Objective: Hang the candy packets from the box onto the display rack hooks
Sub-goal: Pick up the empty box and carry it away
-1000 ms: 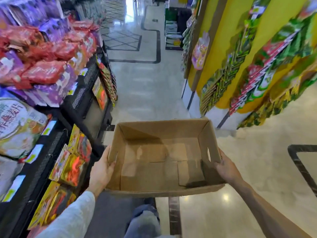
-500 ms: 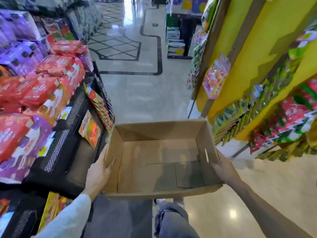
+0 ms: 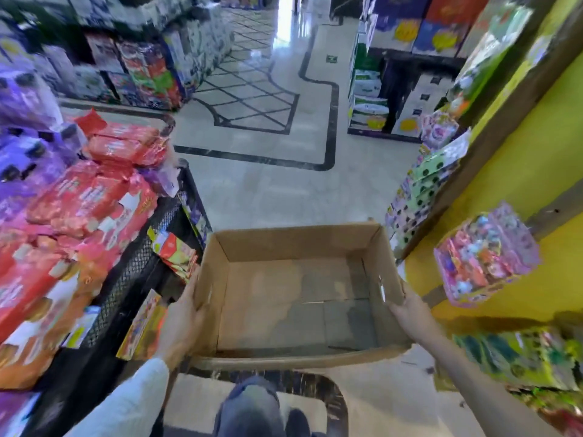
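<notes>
An open brown cardboard box (image 3: 220, 279) hangs in front of me above the floor, and nothing lies inside it. My left hand (image 3: 183, 323) grips its left wall near the front corner. On the other side my right hand (image 3: 410, 313) holds the right wall. Candy packets (image 3: 485, 257) in pink and purple wrap hang on the yellow display rack (image 3: 520, 171) to my right. More green and yellow packets (image 3: 517, 357) hang lower on the same rack.
A black mesh shelf unit (image 3: 132, 279) at my left carries red and purple snack bags (image 3: 82, 203). The aisle floor of pale marble with black lines (image 3: 271, 171) runs ahead. Stacked goods stand at the far end on both sides.
I have walked forward along the aisle with the box in both hands. The left shelf and the right rack have slid past, and the pink hanging packets are now beside me.
</notes>
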Tool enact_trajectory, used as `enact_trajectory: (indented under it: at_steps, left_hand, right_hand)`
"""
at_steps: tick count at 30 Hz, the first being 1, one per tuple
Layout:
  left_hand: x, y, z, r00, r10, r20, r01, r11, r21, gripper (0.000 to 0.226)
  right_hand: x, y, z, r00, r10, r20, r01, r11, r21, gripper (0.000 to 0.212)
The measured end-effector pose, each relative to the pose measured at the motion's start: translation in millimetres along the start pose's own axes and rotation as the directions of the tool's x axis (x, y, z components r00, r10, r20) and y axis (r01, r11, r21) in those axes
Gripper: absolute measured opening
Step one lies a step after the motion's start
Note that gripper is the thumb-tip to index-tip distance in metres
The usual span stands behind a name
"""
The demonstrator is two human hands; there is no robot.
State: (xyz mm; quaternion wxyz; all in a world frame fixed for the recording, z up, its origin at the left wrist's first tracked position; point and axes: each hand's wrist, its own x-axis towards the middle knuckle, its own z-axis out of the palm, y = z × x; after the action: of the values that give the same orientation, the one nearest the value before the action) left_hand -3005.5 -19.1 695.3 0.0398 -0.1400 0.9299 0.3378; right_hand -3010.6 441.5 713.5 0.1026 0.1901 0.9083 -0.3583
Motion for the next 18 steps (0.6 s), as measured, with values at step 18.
enact_trajectory:
  at_steps: [18]
  left_hand:
    - [519,122,6,0.994,0.091,0.061,-0.09,0.995,-0.033,0.077]
  right_hand:
    - [487,-198,-9,0.999,-0.035,0.023,0.035,0.999,0.008,0.059]
